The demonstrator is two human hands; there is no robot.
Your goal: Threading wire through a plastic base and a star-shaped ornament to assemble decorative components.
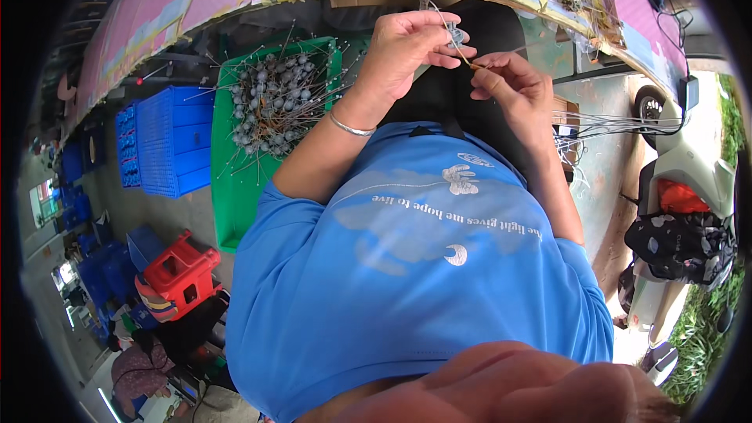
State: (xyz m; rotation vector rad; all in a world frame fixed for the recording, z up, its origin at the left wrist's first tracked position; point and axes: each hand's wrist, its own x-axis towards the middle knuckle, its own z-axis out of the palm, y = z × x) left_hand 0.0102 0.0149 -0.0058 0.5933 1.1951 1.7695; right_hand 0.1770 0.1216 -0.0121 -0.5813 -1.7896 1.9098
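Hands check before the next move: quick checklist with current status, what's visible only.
1. Left hand holding the grey piece: ok.
2. Right hand pinching the thin wire near its lower end: ok.
3. Grey balls within the green tray: ok.
4. Stems all inside the tray rim: not ok, several stick out.
5. Grey piece undamaged: cannot tell, too small.

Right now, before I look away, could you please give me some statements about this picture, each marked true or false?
1. The left hand holds a grey piece. True.
2. The right hand pinches a thin strand. True.
3. The blue crate stands right of the green tray. False: the blue crate is on its left.
4. The green tray is empty. False: it holds round grey pieces with thin stems.
5. The shirt is blue. True.
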